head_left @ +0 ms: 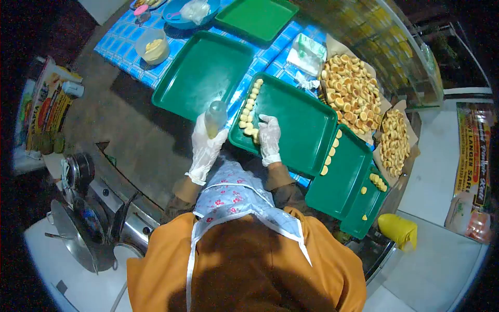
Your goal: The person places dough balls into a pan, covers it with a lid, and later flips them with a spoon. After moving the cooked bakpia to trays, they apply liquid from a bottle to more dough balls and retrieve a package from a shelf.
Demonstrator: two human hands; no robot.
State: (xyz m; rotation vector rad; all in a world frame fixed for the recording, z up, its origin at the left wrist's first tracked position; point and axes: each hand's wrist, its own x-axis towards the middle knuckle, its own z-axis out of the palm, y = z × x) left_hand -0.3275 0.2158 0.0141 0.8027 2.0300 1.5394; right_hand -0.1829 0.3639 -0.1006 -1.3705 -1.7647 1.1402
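Observation:
My left hand [206, 148], in a thin translucent glove, is wrapped around a clear tumbler-like container [214, 118] that looks yellowish inside. It is held over the near-left edge of a green tray [299, 119]. Along that tray's left side runs a double line of small pale dough pieces [246, 117]. My right hand [269, 136], gloved too, is over the tray beside the near end of the line, touching or almost touching the last pieces. Its fingers are curled inward; whatever may be between them is hidden.
Left lies another green tray [208, 73], with a tub of yellow paste [155, 47] and a blue basin [191, 11] behind. Right, smaller trays [338, 177] hold pale pieces, beside heaps of browned cookies [351, 93]. Pans [78, 234] stand lower left, a yellow pouch [397, 230] lower right.

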